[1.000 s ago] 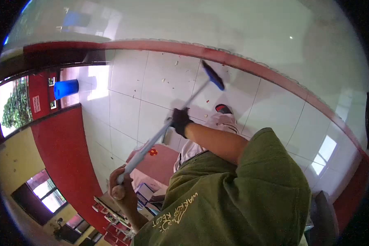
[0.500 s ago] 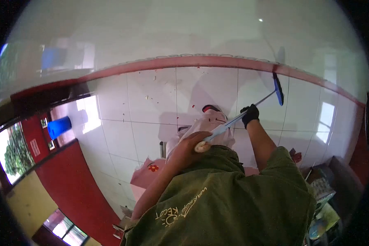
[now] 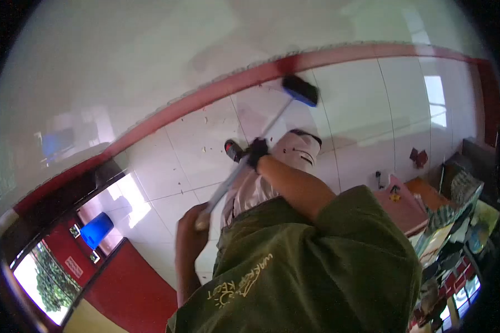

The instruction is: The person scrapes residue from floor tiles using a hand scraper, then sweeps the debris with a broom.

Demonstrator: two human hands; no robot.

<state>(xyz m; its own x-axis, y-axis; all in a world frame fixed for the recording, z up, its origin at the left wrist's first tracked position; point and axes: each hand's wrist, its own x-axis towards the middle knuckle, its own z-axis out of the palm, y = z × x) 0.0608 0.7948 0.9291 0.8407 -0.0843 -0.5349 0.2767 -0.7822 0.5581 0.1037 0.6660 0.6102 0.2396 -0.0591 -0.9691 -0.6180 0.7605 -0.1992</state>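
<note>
A long-handled broom [image 3: 276,119] runs diagonally across my front, its pale blue and grey pole leading up to a blue head with dark bristles [image 3: 300,91]. Those bristles are on the floor by the red wall base. Bare, my left hand [image 3: 193,226] is wrapped round the top end of the pole near my waist. Farther down, my right hand [image 3: 255,153], in a black glove, is closed round the middle of the pole. Small scraps [image 3: 204,149] lie scattered on the white floor tiles [image 3: 355,105] left of the broom head.
A red strip [image 3: 222,89] edges the base of the glossy white wall. At the left a blue bin [image 3: 96,230] stands near red panels. To the right are a pink cloth-covered surface [image 3: 400,205] and cluttered items. My shoe [image 3: 233,150] is on the tiles.
The broom head has swept left along the wall base, and both hands have moved left with the pole. My view has turned, and one foot has stepped left.
</note>
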